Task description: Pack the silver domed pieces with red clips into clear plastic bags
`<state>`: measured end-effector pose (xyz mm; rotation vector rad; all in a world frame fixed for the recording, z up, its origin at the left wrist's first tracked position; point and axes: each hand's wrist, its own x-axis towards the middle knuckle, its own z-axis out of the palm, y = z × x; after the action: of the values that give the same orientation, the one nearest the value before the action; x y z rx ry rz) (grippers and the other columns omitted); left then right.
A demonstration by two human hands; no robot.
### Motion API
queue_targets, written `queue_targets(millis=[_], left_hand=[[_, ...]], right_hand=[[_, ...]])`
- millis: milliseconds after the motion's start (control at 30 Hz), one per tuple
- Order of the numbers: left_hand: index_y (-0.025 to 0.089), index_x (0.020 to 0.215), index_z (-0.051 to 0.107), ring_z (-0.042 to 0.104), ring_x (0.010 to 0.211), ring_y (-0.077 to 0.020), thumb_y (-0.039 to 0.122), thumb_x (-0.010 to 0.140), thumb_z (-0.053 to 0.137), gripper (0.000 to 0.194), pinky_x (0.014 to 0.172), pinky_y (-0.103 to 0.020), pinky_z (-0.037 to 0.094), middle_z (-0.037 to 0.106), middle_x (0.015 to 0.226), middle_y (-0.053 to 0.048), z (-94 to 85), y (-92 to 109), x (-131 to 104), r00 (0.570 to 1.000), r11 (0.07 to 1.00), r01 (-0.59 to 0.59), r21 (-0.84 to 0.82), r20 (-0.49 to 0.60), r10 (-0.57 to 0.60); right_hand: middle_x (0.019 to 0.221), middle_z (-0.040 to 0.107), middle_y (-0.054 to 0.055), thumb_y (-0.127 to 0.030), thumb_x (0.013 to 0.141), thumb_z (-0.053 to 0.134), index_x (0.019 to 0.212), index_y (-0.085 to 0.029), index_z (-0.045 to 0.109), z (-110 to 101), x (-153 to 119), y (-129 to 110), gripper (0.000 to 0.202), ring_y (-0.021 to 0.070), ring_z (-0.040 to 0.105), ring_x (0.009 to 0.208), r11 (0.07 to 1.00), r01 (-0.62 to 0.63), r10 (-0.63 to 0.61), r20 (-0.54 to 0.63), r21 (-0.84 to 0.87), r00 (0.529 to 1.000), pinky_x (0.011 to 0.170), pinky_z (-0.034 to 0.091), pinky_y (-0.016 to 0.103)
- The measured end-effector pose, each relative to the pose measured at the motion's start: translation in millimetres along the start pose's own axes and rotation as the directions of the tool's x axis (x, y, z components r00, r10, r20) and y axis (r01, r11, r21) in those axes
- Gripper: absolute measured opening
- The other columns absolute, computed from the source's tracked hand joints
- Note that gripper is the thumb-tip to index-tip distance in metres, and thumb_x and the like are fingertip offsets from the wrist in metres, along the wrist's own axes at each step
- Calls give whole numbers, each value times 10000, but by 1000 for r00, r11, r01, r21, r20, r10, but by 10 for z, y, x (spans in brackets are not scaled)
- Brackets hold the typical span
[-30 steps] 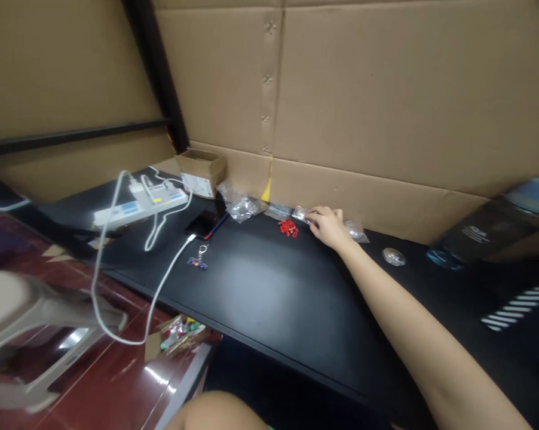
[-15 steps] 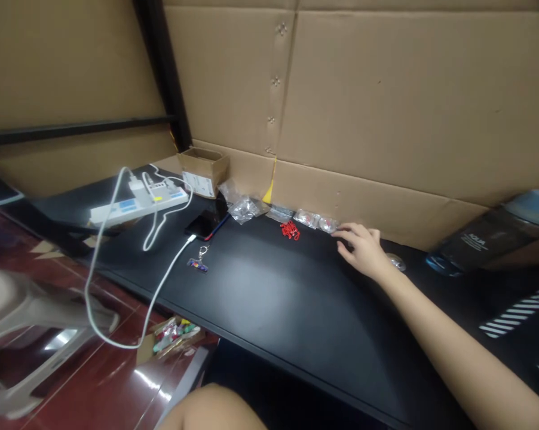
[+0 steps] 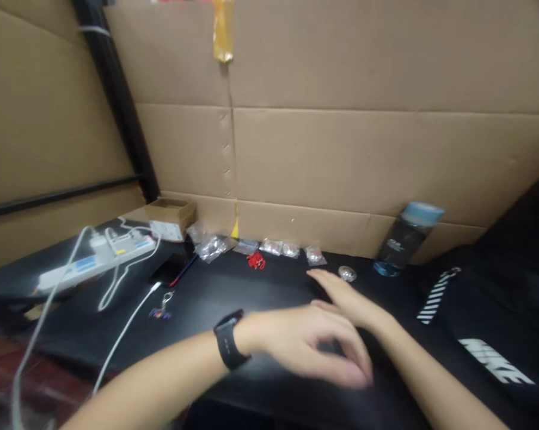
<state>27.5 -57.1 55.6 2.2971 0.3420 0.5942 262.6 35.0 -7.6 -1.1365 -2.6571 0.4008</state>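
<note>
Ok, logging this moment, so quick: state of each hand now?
Left hand: open, loosely bent, nothing visible in it.
Right hand: open, outstretched, partly hidden, nothing visible in it.

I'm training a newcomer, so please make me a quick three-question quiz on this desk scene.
1. Which hand's wrist wears the black band?
2. True or false: the keyring lies inside the cardboard box.
3. Which of these is nearest the bottle?
A) red pile
B) shiny round piece
C) power strip

Key: 1. The left hand; 2. False; 3. B
</note>
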Motion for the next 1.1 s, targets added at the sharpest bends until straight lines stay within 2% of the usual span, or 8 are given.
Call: queue_targets(millis=[67, 133, 200, 300, 433, 767, 1000, 1100], left_hand=[[194, 1211, 679, 658, 1153, -238, 358, 1014, 584, 273, 1054, -373, 514, 696, 1235, -101, -228, -253, -3, 998, 983, 57, 173, -47, -50], [183, 1346, 614, 601, 1265, -302, 383, 1016, 561, 390, 1107, -470, 471, 638, 1365, -145, -364, -577, -76, 964, 880, 243, 408, -205, -171], [211, 1458, 537, 459, 1425, -347, 440, 1009, 557, 504, 1180, -545, 384, 510, 1533, -144, -366, -876, -190, 935, 773, 348, 531, -254, -246], [282, 1573, 395, 305, 1528, -339, 483, 1056, 432, 556, 1215, -581, 325, 352, 1650, -87, -209, -1130, -363, 921, 724, 389, 569, -223, -319], [309, 1610, 316, 226, 1557, -334, 528, 1065, 375, 590, 1232, -607, 277, 286, 1676, -47, -66, -1164, -442, 912, 726, 388, 568, -124, -391], [340, 1617, 288, 210, 1562, -327, 569, 1062, 347, 603, 1239, -608, 246, 259, 1685, -23, -110, -1233, -421, 913, 741, 384, 551, -107, -393], [339, 1611, 308, 213, 1562, -320, 584, 1053, 365, 612, 1250, -574, 237, 269, 1681, -31, -125, -1290, -431, 918, 755, 376, 537, -101, -385], [332, 1595, 350, 257, 1550, -319, 557, 1050, 403, 592, 1240, -555, 265, 311, 1667, -43, -124, -1286, -432, 930, 764, 352, 541, -112, -349]], right_hand=[[1696, 203, 190, -690, 931, 511, 1627, -134, 264, 17, -83, -124, 924, 368, 208, 1564, 994, -104, 95, 189, 38, 977, 1265, 226, 528], [1718, 68, 160, -780, 899, 472, 1647, -147, 172, 28, -119, -212, 1025, 381, 56, 1586, 989, -148, 135, 283, 24, 950, 1275, 127, 572], [1721, 21, 130, -810, 886, 452, 1650, -182, 146, 21, -124, -255, 1035, 377, -4, 1587, 986, -166, 154, 303, 16, 940, 1269, 79, 594], [1722, 17, 115, -817, 872, 475, 1649, -229, 149, -6, -122, -260, 1028, 368, -16, 1588, 986, -166, 146, 316, 35, 937, 1265, 63, 597], [1725, 26, 107, -814, 873, 482, 1646, -281, 166, -33, -134, -226, 991, 360, -10, 1589, 984, -166, 138, 306, 68, 942, 1263, 68, 590], [1727, 46, 113, -829, 858, 487, 1648, -258, 172, -44, -117, -233, 1025, 356, -12, 1593, 983, -169, 138, 312, 74, 940, 1263, 53, 587], [1729, 83, 93, -813, 848, 527, 1637, -281, 230, -62, -103, -222, 996, 354, 16, 1594, 980, -186, 156, 307, 71, 939, 1267, 63, 566], [1729, 92, 83, -808, 851, 530, 1634, -301, 234, -75, -106, -206, 979, 348, 23, 1595, 980, -183, 149, 314, 83, 938, 1266, 65, 565]])
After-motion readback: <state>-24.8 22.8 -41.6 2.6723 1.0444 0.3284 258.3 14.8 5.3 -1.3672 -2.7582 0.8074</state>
